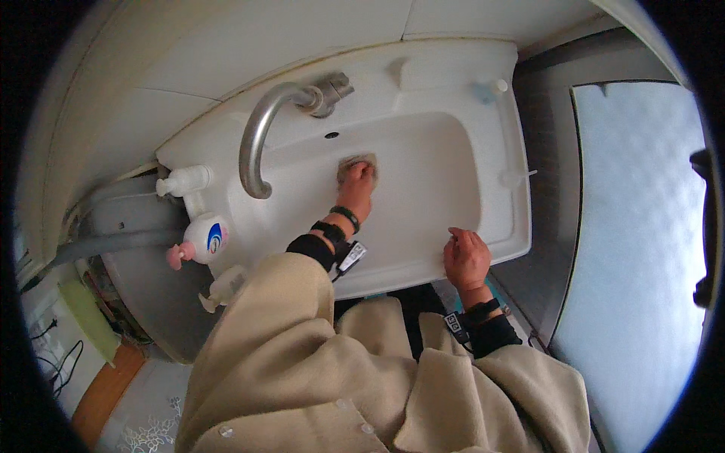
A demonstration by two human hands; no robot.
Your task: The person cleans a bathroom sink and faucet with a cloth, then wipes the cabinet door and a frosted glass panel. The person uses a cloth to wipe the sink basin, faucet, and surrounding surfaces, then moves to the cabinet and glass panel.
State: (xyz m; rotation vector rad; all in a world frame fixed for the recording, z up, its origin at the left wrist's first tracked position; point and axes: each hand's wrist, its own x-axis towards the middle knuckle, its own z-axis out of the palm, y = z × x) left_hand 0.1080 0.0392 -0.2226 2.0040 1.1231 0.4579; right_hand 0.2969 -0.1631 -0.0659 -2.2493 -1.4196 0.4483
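My left hand (357, 184) reaches down into a white washbasin (422, 181). Its fingers are closed on a greyish-brown cloth or scrubbing pad (369, 158), which lies against the basin's inner surface toward the back. Most of the pad is hidden under the fingers, so its exact kind is unclear. At the front right rim of the basin is my right hand (467, 257), fingers loosely bent and nothing seen in them. A curved metal faucet (257, 139) arches over the basin to the left of my left hand. Both wrists carry black straps with small tags.
Along the left rim stand a white bottle (190, 180), a white pump bottle with a pink head (208, 239) and another pale bottle (227, 286). A small clear-blue bottle with a white cap (488, 90) is at the back right. A frosted panel (628, 226) rises at right.
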